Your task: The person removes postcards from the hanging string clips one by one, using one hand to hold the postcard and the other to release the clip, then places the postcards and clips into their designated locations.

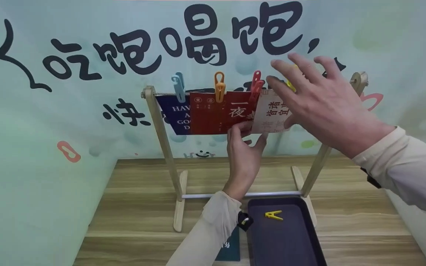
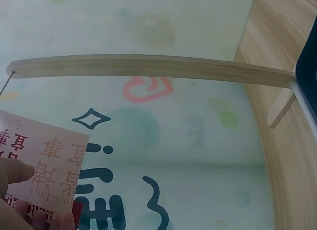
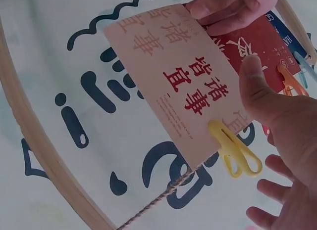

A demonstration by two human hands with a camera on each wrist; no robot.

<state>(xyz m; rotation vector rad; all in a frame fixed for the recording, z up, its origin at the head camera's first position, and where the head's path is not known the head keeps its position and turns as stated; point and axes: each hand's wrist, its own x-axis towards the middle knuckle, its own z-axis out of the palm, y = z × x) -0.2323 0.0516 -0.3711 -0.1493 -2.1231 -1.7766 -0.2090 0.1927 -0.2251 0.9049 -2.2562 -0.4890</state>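
A pale pink card (image 1: 266, 114) with red characters hangs from a twine line (image 3: 153, 203). At its lower edge my left hand (image 1: 244, 159) pinches it between thumb and fingers. A yellow clothespin (image 3: 237, 153) clamps the card's top edge to the twine. Spread fingers of my right hand (image 1: 320, 92) surround that clothespin without gripping it, the thumb close by the card's side. To the left hang a red card (image 1: 207, 118) and a dark blue card (image 1: 178, 120), overlapping, under red (image 1: 256, 87), orange (image 1: 219, 88) and light blue (image 1: 179, 88) clothespins.
The twine spans a wooden stand, its left post (image 1: 165, 147) and right post (image 1: 314, 170) joined low by a white rod (image 1: 272, 193). A dark tray (image 1: 283, 244) holds another yellow clothespin (image 1: 274, 215). Beside it, a teal card (image 1: 231, 251) lies partly under my left sleeve.
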